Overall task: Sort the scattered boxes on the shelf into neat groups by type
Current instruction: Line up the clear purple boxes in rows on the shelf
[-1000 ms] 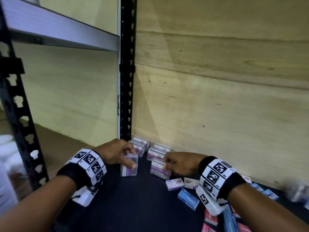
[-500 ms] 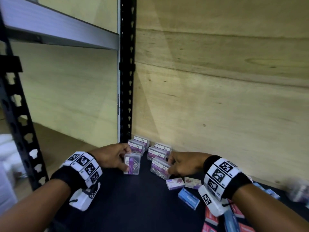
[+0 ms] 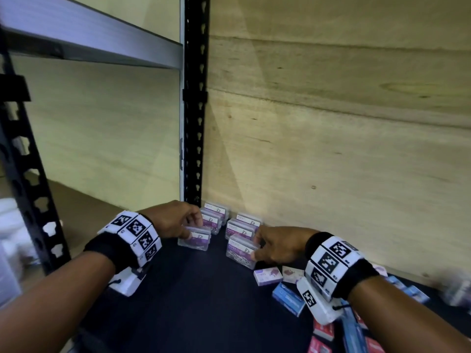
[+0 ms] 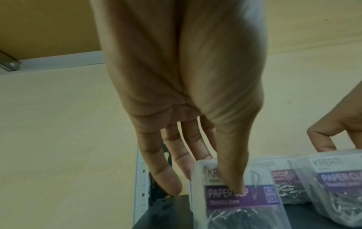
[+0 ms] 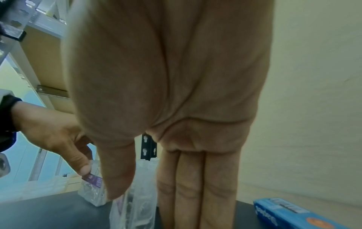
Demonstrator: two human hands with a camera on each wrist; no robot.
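Note:
Two short rows of clear plastic paper clip boxes with purple labels (image 3: 230, 220) stand in the back left corner of the dark shelf (image 3: 204, 301). My left hand (image 3: 192, 229) pinches one more clear paper clip box (image 3: 195, 240) at the front of the left row, thumb on its label and fingers behind it (image 4: 235, 195). My right hand (image 3: 256, 244) grips another clear paper clip box (image 3: 240, 252) at the front of the right row, thumb on the near face and fingers behind (image 5: 133, 209). Both held boxes touch the shelf.
Small lilac boxes (image 3: 267, 275), blue boxes (image 3: 289, 300) and red boxes (image 3: 323, 332) lie scattered at the right, under my right forearm. A black perforated post (image 3: 195, 123) stands in the corner beside the plywood back wall (image 3: 331, 149). A grey shelf beam (image 3: 89, 39) runs overhead.
My left hand turned its box label-forward and slid it back against the left row. My right hand nudged its box a little toward the right row.

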